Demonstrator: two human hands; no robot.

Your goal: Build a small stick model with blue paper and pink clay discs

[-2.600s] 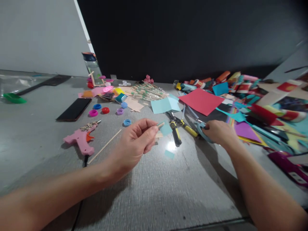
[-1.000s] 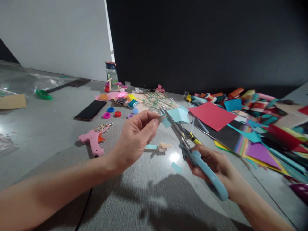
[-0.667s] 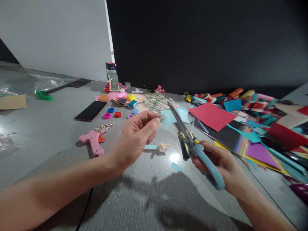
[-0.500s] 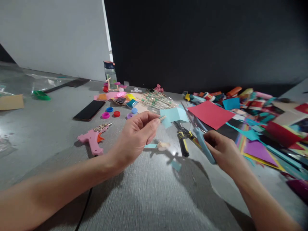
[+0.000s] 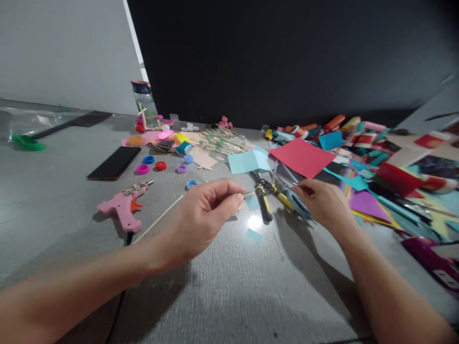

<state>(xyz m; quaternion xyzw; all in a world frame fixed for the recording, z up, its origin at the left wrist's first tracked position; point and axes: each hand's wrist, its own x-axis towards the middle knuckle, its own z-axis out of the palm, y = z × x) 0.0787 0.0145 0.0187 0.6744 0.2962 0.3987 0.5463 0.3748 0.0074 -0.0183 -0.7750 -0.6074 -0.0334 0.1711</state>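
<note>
My left hand [image 5: 211, 215] is closed in a pinch on a short wooden stick [image 5: 247, 194]. A small light blue paper piece [image 5: 252, 202] shows right at the stick's end; whether it is attached I cannot tell. My right hand [image 5: 324, 203] has its fingers closed on blue-handled scissors [image 5: 300, 206], low over the table, with the blades pointing away. Between the hands lie pliers with yellow and black handles [image 5: 264, 203]. Behind them is a folded light blue sheet [image 5: 247, 161]. A blue paper scrap [image 5: 254, 235] lies in front.
To the left are a pink glue gun [image 5: 124, 208], a thin wooden stick [image 5: 159, 219], a phone [image 5: 114, 163] and several bottle caps [image 5: 160, 166]. A water bottle [image 5: 145, 100] stands behind. Red paper [image 5: 303, 156] and heaped craft supplies [image 5: 362, 136] fill the right side.
The scissors have gone down toward the table beside the pliers, and my right hand now grips them nearer the blades. My left hand, still pinching the stick, has moved slightly lower. The view has shifted right.
</note>
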